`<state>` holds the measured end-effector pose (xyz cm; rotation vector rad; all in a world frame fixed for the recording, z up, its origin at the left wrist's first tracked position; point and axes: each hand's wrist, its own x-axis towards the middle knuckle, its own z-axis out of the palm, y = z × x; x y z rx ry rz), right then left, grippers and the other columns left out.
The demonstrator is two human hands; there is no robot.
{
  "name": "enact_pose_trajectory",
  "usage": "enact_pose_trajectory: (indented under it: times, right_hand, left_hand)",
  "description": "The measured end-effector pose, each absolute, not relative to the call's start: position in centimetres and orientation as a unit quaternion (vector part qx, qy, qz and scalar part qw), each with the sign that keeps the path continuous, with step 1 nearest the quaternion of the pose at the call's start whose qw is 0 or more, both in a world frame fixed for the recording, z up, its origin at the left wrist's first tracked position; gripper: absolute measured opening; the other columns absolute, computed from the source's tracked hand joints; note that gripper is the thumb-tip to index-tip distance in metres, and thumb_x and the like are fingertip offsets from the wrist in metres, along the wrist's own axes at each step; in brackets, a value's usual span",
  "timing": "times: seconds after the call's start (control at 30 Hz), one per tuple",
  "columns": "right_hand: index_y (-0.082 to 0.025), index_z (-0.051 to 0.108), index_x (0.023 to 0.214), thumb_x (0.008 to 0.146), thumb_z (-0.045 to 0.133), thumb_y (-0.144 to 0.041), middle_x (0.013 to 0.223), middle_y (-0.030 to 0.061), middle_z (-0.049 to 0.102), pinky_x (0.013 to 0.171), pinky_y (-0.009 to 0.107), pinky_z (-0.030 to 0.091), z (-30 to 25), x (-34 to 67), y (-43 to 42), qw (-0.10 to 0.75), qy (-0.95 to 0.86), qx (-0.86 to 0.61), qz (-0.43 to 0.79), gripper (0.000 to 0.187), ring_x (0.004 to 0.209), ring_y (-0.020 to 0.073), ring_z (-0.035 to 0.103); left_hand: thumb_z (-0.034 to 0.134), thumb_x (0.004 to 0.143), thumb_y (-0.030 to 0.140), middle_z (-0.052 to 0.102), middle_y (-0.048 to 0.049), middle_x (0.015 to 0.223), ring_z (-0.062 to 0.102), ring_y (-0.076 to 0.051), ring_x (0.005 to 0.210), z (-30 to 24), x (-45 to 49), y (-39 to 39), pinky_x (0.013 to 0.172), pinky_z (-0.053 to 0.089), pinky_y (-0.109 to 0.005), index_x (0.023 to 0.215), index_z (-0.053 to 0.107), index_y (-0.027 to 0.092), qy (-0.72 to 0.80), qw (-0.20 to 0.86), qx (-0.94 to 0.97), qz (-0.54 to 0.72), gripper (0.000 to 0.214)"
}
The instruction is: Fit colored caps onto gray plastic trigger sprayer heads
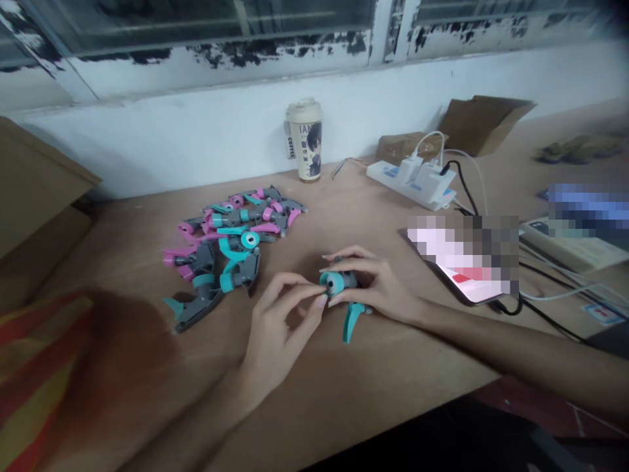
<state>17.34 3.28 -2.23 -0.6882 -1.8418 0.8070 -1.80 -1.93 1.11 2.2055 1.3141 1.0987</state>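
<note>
My right hand [381, 285] is closed around a teal and grey trigger spray head [336, 283], held low over the table. The teal collar faces left, showing a white ring with a dark hole, while the teal trigger points down toward me. At that collar, the thumb and forefinger of my left hand [275, 331] are pinched together; whatever lies between them is too small to make out. To the left lies a loose pile of trigger spray heads [240, 216] in grey with pink or teal parts. A teal and grey one [201, 301] is nearest to me.
A cream coffee cup [307, 141] stands against the wall. Right of it are a white power strip [413, 180] with plugs and cables, and a lit phone [457, 262]. Cardboard [39, 183] rises at the left, above a red and yellow bag [44, 367].
</note>
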Motion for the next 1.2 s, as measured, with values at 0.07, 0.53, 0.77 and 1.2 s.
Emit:
enact_pose_trajectory:
  times: [0.07,0.53,0.77,1.2]
  right_hand:
    - [-0.028,0.066,0.103,0.067,0.076,-0.032,0.111,0.0056,0.058,0.092,0.040,0.047,-2.2,17.3,3.1,0.476,-0.765,-0.279,0.333,0.038,0.105,0.0201,0.056]
    - [-0.030,0.066,0.105,0.068,0.075,-0.034,0.112,0.0055,0.058,0.093,0.042,0.047,-2.0,17.2,2.9,0.467,-0.752,-0.301,0.354,0.038,0.108,0.0218,0.055]
    - [-0.029,0.065,0.108,0.070,0.073,-0.033,0.115,0.0066,0.057,0.093,0.042,0.046,-1.8,17.0,2.4,0.442,-0.784,-0.283,0.333,0.039,0.107,0.0212,0.056]
    - [-0.025,0.066,0.103,0.069,0.073,-0.035,0.110,0.0067,0.059,0.091,0.040,0.047,-1.5,17.0,2.8,0.449,-0.780,-0.304,0.313,0.036,0.102,0.0200,0.058]
  left_hand:
    - [0.056,0.083,0.020,0.052,-0.0039,0.094,0.057,-0.012,0.076,1.1,-1.8,-2.2,0.063,0.051,-0.024,0.091,0.065,0.021,0.442,0.144,0.790,0.399,0.012]
    - [0.056,0.082,0.023,0.050,-0.0063,0.102,0.056,-0.017,0.086,0.5,-1.9,-2.1,0.072,0.051,-0.030,0.099,0.060,0.023,0.425,0.045,0.822,0.377,0.017]
    - [0.058,0.081,0.021,0.048,-0.0059,0.100,0.056,-0.016,0.086,0.5,-1.9,-2.1,0.073,0.052,-0.031,0.100,0.059,0.022,0.428,0.079,0.804,0.406,0.019]
    - [0.047,0.089,0.020,0.051,-0.0056,0.103,0.054,-0.017,0.097,0.3,-2.3,-1.3,0.081,0.049,-0.032,0.098,0.060,0.022,0.437,0.111,0.799,0.399,0.017]
